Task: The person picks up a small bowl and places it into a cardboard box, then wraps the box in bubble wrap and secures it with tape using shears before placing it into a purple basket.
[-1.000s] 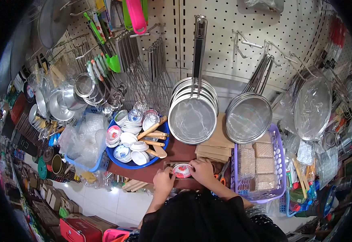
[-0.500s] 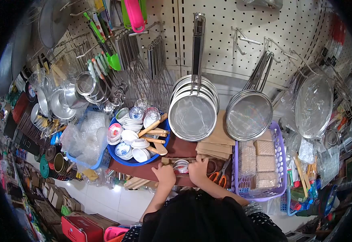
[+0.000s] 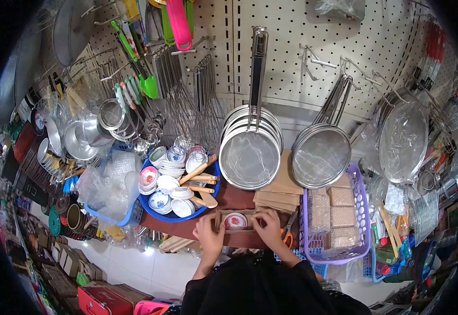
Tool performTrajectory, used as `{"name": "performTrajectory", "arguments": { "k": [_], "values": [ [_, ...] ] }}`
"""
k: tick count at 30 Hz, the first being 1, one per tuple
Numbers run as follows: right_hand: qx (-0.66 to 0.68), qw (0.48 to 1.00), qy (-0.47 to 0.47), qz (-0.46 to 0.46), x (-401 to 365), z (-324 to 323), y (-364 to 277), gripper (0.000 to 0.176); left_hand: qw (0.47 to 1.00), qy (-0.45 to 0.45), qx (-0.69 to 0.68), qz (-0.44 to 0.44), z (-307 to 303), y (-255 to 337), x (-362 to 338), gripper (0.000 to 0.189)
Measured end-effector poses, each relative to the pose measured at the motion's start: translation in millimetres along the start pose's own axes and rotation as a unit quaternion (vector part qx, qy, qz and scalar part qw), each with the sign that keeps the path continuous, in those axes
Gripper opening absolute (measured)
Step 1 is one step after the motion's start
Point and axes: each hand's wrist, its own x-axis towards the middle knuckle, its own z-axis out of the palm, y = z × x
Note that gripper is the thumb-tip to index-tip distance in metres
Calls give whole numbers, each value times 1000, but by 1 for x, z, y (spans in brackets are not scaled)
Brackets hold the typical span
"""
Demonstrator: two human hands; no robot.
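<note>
On the far left, bubble wrap (image 3: pixel 111 181) fills a blue crate, and beside it a blue basin (image 3: pixel 210 202) holds small bowls and wooden spoons. In front of the basin, on the brown table (image 3: pixel 234 197), the left hand (image 3: pixel 208 231) grips with curled fingers the left end of a cardboard (image 3: pixel 251 216) piece. A red-patterned bowl (image 3: pixel 235 221) sits in this cardboard, between both hands. The right hand (image 3: pixel 269 223) grips the right end. Just beside it lie orange scissors (image 3: pixel 288 239), then a purple basket (image 3: pixel 364 210).
</note>
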Motion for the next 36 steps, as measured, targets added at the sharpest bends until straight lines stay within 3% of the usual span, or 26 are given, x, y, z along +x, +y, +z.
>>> {"name": "performTrajectory", "arguments": {
  "k": [2,3,4,6,13,16,20,21,24,28,32,34,36],
  "values": [
    [159,981,45,106,-9,5,23,11,992,56,-112,-31,6,-10,-8,41],
    [272,933,37,233,-13,5,31,17,979,40,-179,-93,19,-28,-19,45],
    [389,875,65,282,-13,5,41,20,943,18,-268,-197,20,-33,-21,44],
    [451,811,69,367,-15,-1,49,24,815,-25,-427,-391,22,-40,-22,41],
    [413,830,-31,374,-10,14,44,29,817,-84,-468,-326,46,-63,-1,51],
    [449,829,-16,333,-14,42,55,34,749,-111,-577,-307,64,-67,12,54],
    [385,888,-43,246,-24,66,61,48,724,-164,-587,-324,85,-82,11,59],
    [437,858,-45,267,-26,67,53,51,718,-166,-587,-334,90,-88,8,60],
    [446,843,-46,296,-36,64,29,52,714,-156,-579,-362,79,-82,1,58],
    [476,822,-52,308,-47,50,13,50,723,-204,-596,-284,53,-74,-1,49],
    [406,882,-39,236,-45,43,19,47,747,-219,-568,-266,44,-69,-3,48],
    [250,950,-97,157,-30,28,5,49,754,-226,-560,-258,45,-69,-2,47],
    [71,981,-167,73,-23,22,2,51,757,-233,-552,-261,47,-71,-2,47]
  ]
}}
